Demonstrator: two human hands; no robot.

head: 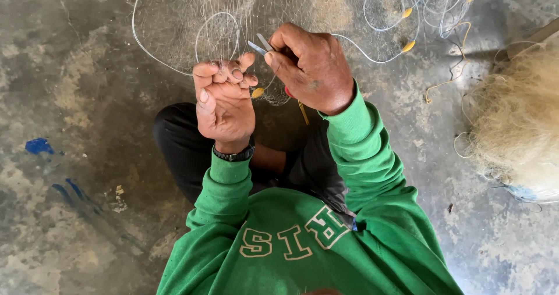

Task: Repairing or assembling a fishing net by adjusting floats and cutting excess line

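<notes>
Grey concrete floor point(87, 68); scissors point(260, 43) half-hidden in right hand point(311, 68), net point(233, 16) barely visible.

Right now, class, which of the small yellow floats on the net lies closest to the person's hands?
The float just below the left hand, between both hands; the others lie far off at upper right.

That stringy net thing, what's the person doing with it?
A person in a green sweatshirt sits on the concrete floor. The left hand pinches fine strands of a thin fishing net, while the right hand holds small scissors, blades open, up against them. Little yellow floats dot the net's line.
</notes>
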